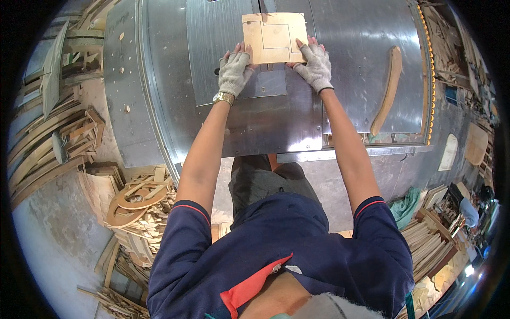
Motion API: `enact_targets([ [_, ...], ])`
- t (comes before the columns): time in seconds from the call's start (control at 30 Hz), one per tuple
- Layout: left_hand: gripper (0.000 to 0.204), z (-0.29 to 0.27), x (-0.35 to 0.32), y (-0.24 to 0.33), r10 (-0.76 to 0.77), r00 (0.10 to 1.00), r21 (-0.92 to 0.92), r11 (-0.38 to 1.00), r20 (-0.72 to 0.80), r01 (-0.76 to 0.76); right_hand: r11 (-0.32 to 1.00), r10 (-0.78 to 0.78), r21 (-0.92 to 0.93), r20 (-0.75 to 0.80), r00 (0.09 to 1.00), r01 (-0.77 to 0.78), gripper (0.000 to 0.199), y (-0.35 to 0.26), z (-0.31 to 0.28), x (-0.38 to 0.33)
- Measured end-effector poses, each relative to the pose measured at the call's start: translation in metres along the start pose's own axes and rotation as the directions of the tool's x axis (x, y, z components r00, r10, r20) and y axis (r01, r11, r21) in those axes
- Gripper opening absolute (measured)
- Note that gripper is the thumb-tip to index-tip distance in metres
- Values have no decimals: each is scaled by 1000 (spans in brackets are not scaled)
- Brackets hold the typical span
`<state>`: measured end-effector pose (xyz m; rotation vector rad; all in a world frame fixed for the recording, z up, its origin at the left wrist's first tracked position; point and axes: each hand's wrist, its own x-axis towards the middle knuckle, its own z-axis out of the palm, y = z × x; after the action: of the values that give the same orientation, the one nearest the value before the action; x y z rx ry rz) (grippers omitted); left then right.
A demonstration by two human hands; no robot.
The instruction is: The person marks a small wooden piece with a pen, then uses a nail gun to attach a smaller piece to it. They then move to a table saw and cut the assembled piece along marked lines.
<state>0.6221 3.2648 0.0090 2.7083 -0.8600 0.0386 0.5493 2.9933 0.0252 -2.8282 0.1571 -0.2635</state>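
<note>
A square, pale wooden board (271, 37) with stepped pencil lines drawn across it lies flat on a metal machine table (350, 74). My left hand (236, 72), in a grey fingerless glove, grips the board's near left corner. At the near right corner my right hand (315, 66), gloved the same way, holds it with the thumb on top and the other fingers along the edge. A narrow slot in the table runs out beyond the board's far edge, and another short piece of it shows just below the near edge.
A curved wooden piece (388, 90) rests on the table to the right, beside a yellow scalloped strip (428, 74). Wood offcuts and rings (135, 199) are heaped on the floor at left. More wood strips (427, 247) and a green cloth (405, 207) lie at lower right.
</note>
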Motion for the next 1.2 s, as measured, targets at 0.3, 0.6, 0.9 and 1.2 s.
enact_targets([
  [0.3, 65, 2, 9, -4, 23, 999, -15, 1000, -44, -24, 1000, -15, -2, -4, 1000, 15, 87, 3, 3, 9],
  [0.6, 61, -3, 16, -4, 21, 996, -59, 998, -82, -26, 1000, 5, -21, 24, 1000, -4, 87, 4, 4, 17],
  [0.9, 68, 0, 26, -9, 9, 1000, -28, 1000, -22, -9, 999, -4, -43, 25, 1000, 5, 86, 6, 5, 28],
  [1.2, 70, 2, 38, -15, 17, 1000, -11, 1000, -23, -17, 999, -1, -53, 25, 1000, 2, 84, 5, 3, 40],
])
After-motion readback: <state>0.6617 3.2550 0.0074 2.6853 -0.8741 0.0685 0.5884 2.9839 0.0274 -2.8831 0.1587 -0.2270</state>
